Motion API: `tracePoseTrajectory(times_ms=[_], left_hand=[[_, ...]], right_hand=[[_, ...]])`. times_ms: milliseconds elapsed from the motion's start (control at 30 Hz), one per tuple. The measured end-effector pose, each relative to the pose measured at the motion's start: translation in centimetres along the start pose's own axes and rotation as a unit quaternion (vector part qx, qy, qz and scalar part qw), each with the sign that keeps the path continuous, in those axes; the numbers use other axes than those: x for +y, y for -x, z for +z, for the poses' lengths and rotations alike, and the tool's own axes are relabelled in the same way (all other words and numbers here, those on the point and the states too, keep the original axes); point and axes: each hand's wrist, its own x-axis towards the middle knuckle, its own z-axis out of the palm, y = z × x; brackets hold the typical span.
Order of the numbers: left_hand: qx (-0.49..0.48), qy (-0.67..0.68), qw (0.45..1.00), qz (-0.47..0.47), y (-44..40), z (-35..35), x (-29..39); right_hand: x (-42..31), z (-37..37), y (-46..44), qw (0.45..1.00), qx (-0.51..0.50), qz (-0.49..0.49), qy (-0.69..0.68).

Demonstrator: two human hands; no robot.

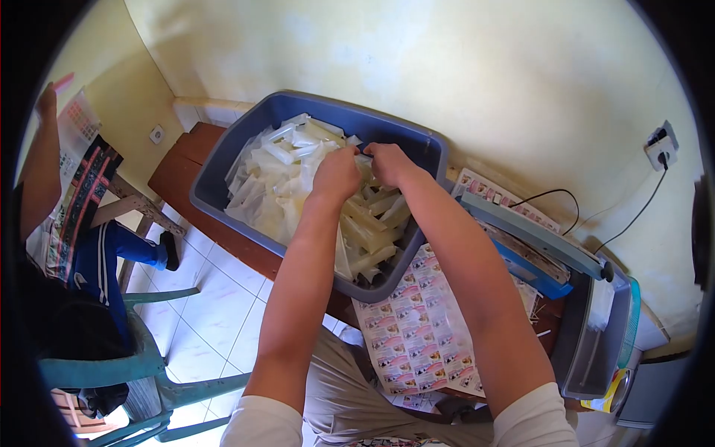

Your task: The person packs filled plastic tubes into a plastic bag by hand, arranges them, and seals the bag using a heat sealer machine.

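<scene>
Packets (pixel 287 175) matter most to me, but start close and work outward.

At the bottom of the frame are the person's trousers (pixel 342 391). Lower left stands a green chair (pixel 145 346). Just past the lap, a printed sheet (pixel 413 324) lies partly behind the right forearm.

And the packets?

They're heaped in the grey bin (pixel 357 115), at the centre of the frame, pale and see-through, lying across one another.

How are the hands?

Both are over the bin. The left hand (pixel 337 173) is above the heap, fingers curled; the right hand (pixel 389 162) is just beside it, fingers bent inward. The fingertips nearly meet. Whether they grip anything, I cannot tell; that spot is too small and partly hidden.

Farther off?

Right of the bin, a long device (pixel 521 235); upper right, a wall socket (pixel 659 153) with a plug in it.
</scene>
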Motion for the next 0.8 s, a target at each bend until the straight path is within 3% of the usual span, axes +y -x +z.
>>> tracePoseTrajectory(times_ms=[133,300,467,600,800], left_hand=[[-0.081,-0.094,0.991,-0.05,0.7,-0.5,0.5],[-0.072,-0.097,0.992,-0.049,0.8,-0.4,0.9],[-0.074,-0.081,0.993,-0.043,0.9,-0.6,1.0],[-0.072,-0.078,0.994,-0.034,0.8,-0.5,0.7],[-0.069,-0.063,0.995,-0.042,0.7,-0.6,0.1]], right_hand=[[1.1,1.9,-2.3,0.993,-0.076,0.043,0.083],[1.7,1.8,-3.0,0.982,-0.134,0.07,0.114],[0.9,2.1,-2.3,0.959,-0.201,0.172,0.098],[-1.0,0.5,-1.4,0.951,-0.217,0.188,0.115],[-1.9,-0.3,-0.6,0.964,-0.157,0.197,0.083]])
